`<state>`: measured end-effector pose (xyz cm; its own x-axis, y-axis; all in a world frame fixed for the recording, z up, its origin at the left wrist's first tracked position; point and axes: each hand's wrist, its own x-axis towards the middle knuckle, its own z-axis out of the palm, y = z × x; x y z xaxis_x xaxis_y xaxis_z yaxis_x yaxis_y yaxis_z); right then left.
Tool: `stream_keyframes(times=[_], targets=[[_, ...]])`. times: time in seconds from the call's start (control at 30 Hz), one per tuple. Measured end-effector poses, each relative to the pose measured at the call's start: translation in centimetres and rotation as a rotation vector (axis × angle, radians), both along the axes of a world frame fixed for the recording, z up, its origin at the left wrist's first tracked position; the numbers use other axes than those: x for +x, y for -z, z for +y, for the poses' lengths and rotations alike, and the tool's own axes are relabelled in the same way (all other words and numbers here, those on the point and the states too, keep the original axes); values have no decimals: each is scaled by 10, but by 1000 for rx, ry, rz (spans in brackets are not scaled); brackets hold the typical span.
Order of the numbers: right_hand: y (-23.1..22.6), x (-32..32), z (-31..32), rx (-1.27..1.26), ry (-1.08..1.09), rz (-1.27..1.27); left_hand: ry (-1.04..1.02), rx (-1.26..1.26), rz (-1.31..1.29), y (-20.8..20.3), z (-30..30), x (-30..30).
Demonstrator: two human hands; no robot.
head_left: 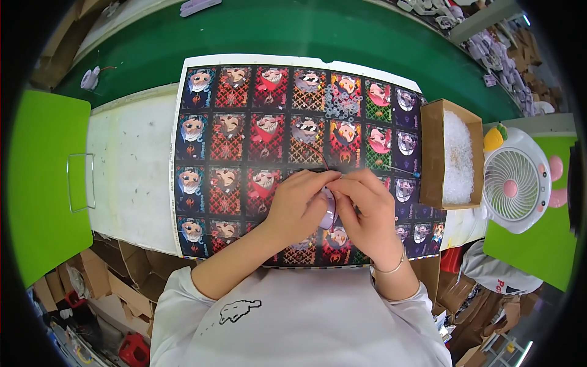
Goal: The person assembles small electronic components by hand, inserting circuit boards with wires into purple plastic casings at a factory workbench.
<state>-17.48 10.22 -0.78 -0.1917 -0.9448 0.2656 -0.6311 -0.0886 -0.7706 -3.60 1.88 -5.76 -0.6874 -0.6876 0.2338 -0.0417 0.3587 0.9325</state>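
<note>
My left hand (298, 207) and my right hand (368, 213) meet over a printed sheet with rows of cartoon cards (229, 140). Between them is a small lavender plastic part (328, 211), mostly covered by my fingers. Both hands are closed on it, with thumbs and fingertips pinched together at its upper end. A thin dark red wire (322, 159) sticks out beyond the fingertips. What the fingertips pinch is too small to make out. Beyond my hands, a cluster of small clear and grey rings (343, 104) lies on the sheet.
Right of the sheet stands a cardboard box (433, 156) filled with small clear pieces, beside a white fan (512, 183). A thin tool with a blue end (416, 175) lies near the box. Lavender parts sit on the green surface (257, 37) at the back.
</note>
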Motion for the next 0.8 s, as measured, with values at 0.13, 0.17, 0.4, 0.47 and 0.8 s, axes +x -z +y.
stream_keyframes(times=[0.13,0.17,0.4,0.47,0.8], targets=[[-4,-12,0,76,-101,-33,19,49,-45,-4,1,0],[-6,-15,-1,49,-11,62,8,43,-45,-3,2,0],[31,-57,26,253,432,715,-20,5,-48,0,3,-2],[39,-56,32,254,392,669,-18,9,-50,0,2,-3],[2,3,17,28,58,96,-48,62,-105,0,4,-3]])
